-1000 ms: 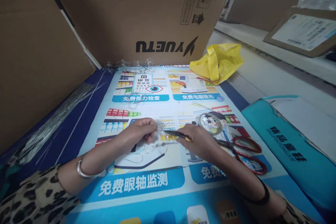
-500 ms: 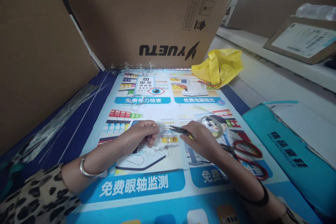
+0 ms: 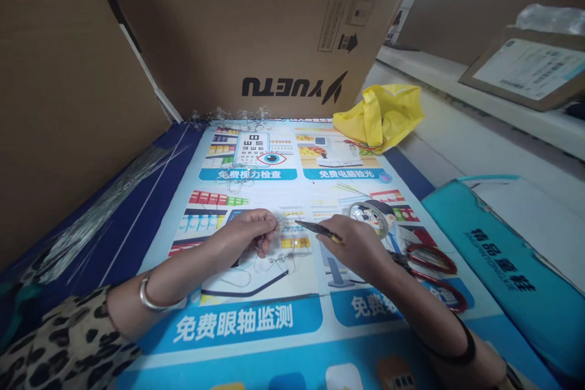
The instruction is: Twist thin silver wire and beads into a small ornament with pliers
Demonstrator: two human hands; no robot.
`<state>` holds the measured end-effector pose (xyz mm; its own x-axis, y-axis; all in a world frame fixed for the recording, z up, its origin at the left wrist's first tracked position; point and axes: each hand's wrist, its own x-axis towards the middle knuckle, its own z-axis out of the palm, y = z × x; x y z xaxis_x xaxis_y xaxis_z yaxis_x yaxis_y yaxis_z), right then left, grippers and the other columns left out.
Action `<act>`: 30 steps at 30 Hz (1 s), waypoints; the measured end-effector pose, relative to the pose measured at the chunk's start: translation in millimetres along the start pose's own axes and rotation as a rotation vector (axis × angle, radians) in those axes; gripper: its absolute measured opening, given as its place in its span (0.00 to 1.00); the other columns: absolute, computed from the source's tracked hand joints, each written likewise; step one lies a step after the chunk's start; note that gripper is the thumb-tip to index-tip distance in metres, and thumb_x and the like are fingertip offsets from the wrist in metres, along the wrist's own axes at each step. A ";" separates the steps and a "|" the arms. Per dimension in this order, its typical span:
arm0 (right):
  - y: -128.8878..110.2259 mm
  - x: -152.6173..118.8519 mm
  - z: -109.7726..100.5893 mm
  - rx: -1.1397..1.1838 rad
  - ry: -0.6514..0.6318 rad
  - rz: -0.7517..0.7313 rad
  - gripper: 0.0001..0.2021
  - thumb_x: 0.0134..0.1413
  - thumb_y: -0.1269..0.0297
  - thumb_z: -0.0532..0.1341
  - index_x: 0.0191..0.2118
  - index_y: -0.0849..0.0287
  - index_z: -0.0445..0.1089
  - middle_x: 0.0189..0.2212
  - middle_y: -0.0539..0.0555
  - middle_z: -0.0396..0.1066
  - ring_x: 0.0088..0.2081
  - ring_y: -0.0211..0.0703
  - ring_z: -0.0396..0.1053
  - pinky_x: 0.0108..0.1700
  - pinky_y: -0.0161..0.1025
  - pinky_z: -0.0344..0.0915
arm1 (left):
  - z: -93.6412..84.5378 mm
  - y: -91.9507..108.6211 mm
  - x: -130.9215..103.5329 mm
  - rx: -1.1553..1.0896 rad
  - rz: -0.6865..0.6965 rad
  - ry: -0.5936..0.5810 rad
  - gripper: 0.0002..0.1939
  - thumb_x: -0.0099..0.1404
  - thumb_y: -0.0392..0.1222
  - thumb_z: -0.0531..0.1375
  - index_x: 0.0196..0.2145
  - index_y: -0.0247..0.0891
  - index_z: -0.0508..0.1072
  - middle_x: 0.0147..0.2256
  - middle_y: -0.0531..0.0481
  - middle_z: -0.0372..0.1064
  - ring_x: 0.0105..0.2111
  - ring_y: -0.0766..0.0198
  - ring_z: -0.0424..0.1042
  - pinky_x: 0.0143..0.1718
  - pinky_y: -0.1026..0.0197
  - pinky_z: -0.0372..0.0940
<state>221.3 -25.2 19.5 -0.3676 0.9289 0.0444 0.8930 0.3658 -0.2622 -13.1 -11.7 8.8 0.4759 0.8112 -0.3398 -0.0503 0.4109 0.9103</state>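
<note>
Left hand (image 3: 264, 233): grip pinching thin wire (image 3: 292, 256) over tabletop's printed sheet (image 3: 315, 341). Right hand (image 3: 354, 242): grip wrapped around pliers (image 3: 320, 230), tips pointing left.

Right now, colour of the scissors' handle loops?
Red handle loops, clearest in the head view.

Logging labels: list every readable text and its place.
"YUETU", upside down: carton
"免费视力检查": mat
"免费电脑验光": mat
"免费眼轴监测": mat
"免费", rest partly hidden: mat
"精品童鞋": teal box
"JINGPINTONGXIE", faint: teal box
Too small or blurred: parcel label, carton's small print, mat's eye chart and far edge.
</note>
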 end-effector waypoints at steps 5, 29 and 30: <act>-4.3 -3.3 -7.6 0.000 -0.004 0.004 0.08 0.53 0.62 0.55 0.33 0.57 0.70 0.30 0.53 0.72 0.31 0.40 0.68 0.28 0.32 0.54 | 3.0 2.1 0.7 0.095 -0.009 0.050 0.08 0.58 0.43 0.56 0.26 0.37 0.63 0.19 0.56 0.61 0.17 0.72 0.61 0.20 0.68 0.56; -4.3 -2.1 -8.1 0.021 -0.041 0.018 0.08 0.53 0.64 0.56 0.36 0.57 0.71 0.33 0.54 0.72 0.34 0.43 0.68 0.31 0.33 0.57 | 4.7 0.1 -0.4 0.050 0.035 0.122 0.09 0.58 0.43 0.57 0.26 0.38 0.62 0.20 0.57 0.61 0.17 0.72 0.61 0.20 0.69 0.57; -4.0 -2.0 -7.4 0.017 -0.039 0.016 0.08 0.53 0.64 0.56 0.36 0.57 0.71 0.32 0.54 0.72 0.34 0.42 0.68 0.31 0.33 0.57 | 4.7 0.0 -0.3 0.044 0.036 0.123 0.08 0.58 0.43 0.57 0.26 0.38 0.62 0.19 0.57 0.61 0.17 0.72 0.61 0.20 0.68 0.57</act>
<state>220.4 -28.1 27.5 -0.3632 0.9317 0.0021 0.8945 0.3493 -0.2789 -9.1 -13.9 10.0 0.3628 0.8714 -0.3304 -0.0253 0.3636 0.9312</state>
